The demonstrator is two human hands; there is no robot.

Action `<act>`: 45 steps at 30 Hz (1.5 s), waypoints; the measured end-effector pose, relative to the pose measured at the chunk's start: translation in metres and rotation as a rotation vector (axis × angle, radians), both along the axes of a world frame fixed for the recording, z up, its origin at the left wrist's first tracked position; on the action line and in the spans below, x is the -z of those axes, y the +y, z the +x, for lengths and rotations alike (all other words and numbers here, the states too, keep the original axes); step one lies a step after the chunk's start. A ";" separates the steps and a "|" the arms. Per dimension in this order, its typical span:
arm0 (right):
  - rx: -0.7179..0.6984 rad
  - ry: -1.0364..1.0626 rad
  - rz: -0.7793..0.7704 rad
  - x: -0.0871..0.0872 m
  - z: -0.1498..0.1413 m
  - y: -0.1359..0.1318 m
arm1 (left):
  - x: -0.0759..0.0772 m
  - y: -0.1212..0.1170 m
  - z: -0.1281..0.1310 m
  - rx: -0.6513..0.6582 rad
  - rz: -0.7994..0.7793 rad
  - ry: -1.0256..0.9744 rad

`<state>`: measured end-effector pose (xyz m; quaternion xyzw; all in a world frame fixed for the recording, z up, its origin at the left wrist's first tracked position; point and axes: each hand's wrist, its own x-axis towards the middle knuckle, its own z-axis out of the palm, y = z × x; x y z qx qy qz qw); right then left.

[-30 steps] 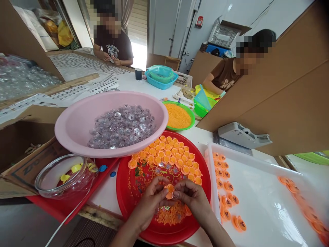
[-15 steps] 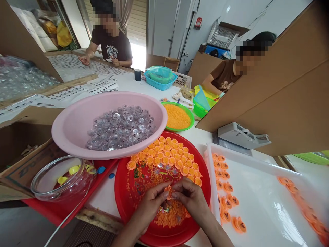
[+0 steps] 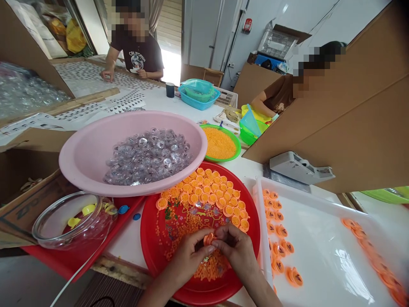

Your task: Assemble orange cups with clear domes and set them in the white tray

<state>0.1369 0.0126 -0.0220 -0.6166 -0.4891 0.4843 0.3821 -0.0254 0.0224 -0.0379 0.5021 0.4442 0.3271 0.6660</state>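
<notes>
Between the fingertips of both hands is a small orange plastic piece (image 3: 209, 239), shaped like a tiny cup on a saucer. My left hand (image 3: 189, 250) pinches it from the left, and my right hand (image 3: 237, 248) from the right. Both are above a round red tray (image 3: 149, 256). Orange cups (image 3: 204, 189) filled with orange bits cover the tray's far side. Loose orange beads (image 3: 209, 270) lie under my hands, with a few clear plastic caps (image 3: 214, 209) beyond them. To the right, a white tray (image 3: 313, 230) holds finished-looking orange pieces (image 3: 277, 230) in rows.
A pink basin (image 3: 83, 157) of clear caps overlaps the red tray's far left. Behind stands a green bowl (image 3: 238, 149) of orange beads. A glass bowl (image 3: 47, 230) and cardboard box (image 3: 32, 187) are left. Cardboard (image 3: 335, 115) rises right. Two people work across the table.
Both hands have stayed together over the red tray, and the orange piece between them has turned slightly. The view has shifted a little. The far person's hand has moved over the sheet.
</notes>
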 end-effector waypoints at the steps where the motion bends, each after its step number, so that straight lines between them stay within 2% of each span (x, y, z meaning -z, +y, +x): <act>1: 0.007 0.010 0.001 0.002 0.000 -0.001 | -0.002 0.000 0.000 0.014 0.014 0.011; 6: 0.048 0.073 -0.012 0.005 0.002 -0.005 | -0.010 0.002 0.001 0.010 0.042 0.030; 10: 0.032 0.152 -0.065 0.002 0.001 -0.008 | -0.006 -0.002 -0.001 0.018 0.080 -0.004; 15: 0.015 0.095 -0.012 -0.005 0.000 -0.008 | 0.000 -0.007 0.001 0.028 0.071 -0.062; 22: 0.059 0.178 -0.011 0.003 -0.002 -0.008 | -0.008 -0.007 0.000 0.047 0.201 0.038; 24: 0.042 0.145 -0.007 0.001 -0.002 -0.008 | -0.009 -0.008 -0.001 0.046 0.153 -0.039; 27: -0.043 0.001 0.063 -0.013 -0.002 -0.007 | -0.007 -0.006 0.000 -0.041 -0.022 -0.164; 30: -0.022 -0.102 0.133 -0.028 -0.003 -0.005 | -0.005 -0.002 0.003 -0.116 -0.183 -0.166; 35: 0.005 0.011 0.077 -0.035 -0.002 -0.008 | -0.008 -0.002 0.016 -0.138 -0.126 -0.130; 38: 0.028 0.014 0.080 -0.037 0.019 -0.015 | -0.022 -0.001 0.028 -0.022 -0.080 -0.101; 41: 0.122 -0.042 0.043 -0.048 0.070 -0.030 | -0.035 0.010 0.031 0.165 -0.017 -0.003; 43: 0.227 -0.156 -0.028 -0.055 0.112 -0.047 | -0.035 0.022 0.023 0.116 0.058 0.117; 45: 0.245 -0.373 -0.155 -0.053 0.149 -0.067 | -0.025 0.034 0.007 -0.007 0.147 0.274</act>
